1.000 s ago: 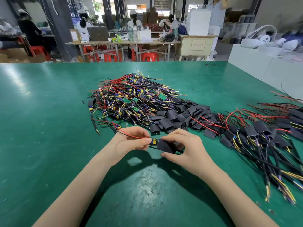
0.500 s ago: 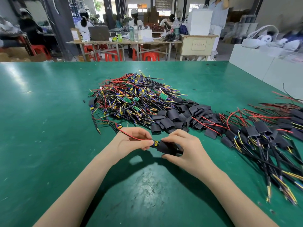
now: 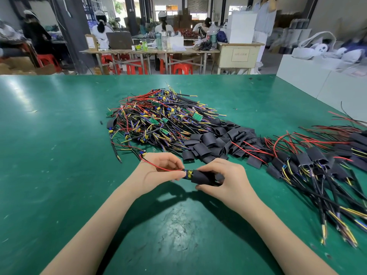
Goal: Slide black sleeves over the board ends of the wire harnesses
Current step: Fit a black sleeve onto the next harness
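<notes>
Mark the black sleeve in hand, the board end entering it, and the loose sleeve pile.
black sleeve (image 3: 202,177), head view, mid-body.
board end (image 3: 188,173), head view, exposed tip.
loose sleeve pile (image 3: 210,138), head view, centre sleeve.

Bright overhead light, table (image 3: 59,175) glare, wide-angle bending, blurred right edge

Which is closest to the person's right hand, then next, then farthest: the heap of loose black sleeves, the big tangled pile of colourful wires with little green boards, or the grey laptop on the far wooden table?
Measured from the right hand in the head view:
1. Heap of loose black sleeves, just beyond the hand.
2. Tangled pile of colourful wires with green boards, farther back and left.
3. Grey laptop, far across the room.
</notes>
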The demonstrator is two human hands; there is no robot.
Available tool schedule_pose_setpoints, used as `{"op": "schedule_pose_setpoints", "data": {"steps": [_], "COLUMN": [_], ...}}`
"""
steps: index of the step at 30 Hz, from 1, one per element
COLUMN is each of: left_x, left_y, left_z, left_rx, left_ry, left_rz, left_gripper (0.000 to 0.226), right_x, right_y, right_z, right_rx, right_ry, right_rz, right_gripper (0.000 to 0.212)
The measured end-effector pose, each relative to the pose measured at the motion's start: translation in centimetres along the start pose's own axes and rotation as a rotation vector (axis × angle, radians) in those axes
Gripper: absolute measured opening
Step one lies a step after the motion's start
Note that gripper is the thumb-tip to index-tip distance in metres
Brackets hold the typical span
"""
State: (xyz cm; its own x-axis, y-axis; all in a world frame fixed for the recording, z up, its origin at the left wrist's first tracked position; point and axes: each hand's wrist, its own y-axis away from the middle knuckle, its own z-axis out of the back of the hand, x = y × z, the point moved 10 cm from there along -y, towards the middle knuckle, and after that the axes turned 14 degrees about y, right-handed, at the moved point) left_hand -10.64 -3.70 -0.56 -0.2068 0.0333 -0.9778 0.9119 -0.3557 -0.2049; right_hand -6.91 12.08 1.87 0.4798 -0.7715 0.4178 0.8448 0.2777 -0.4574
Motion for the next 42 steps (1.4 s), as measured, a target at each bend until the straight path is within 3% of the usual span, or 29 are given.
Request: {"op": "schedule_pose_setpoints", "data": {"steps": [11, 17, 27, 35, 42], "left_x": [3.1, 2.7, 1.4, 1.0, 1.4], "left_y": [0.5, 0.4, 0.4, 0.3, 0.3], "left_z": [-1.2, -0.7, -1.5, -1.5, -1.1], "left_rx": [-0.022, -0.022, -0.013, 0.008, 0.000], "left_ry": [0.214, 0.241, 0.119, 0.164, 0.191], "left_rz": [0.234, 0.232, 0.138, 0.115, 0.131], "left_gripper": [0.003, 0.008, 0.029, 0.017, 0.024], "right_x": [1.4, 0.8, 1.0, 1.0, 0.8], "right_y": [0.3, 0.1, 0.2, -0.1, 0.0], "right_z": [-0.6, 0.1, -0.8, -0.2, 0.0], "right_rx": [0.008, -0.043, 0.028, 0.011, 0.000], "right_ry": [0.022, 0.026, -0.002, 0.028, 0.047], "right_rz": [0.095, 0.048, 0.060, 0.071, 0.048], "right_gripper": [0.028, 0.031, 0.028, 0.028, 0.029]}}
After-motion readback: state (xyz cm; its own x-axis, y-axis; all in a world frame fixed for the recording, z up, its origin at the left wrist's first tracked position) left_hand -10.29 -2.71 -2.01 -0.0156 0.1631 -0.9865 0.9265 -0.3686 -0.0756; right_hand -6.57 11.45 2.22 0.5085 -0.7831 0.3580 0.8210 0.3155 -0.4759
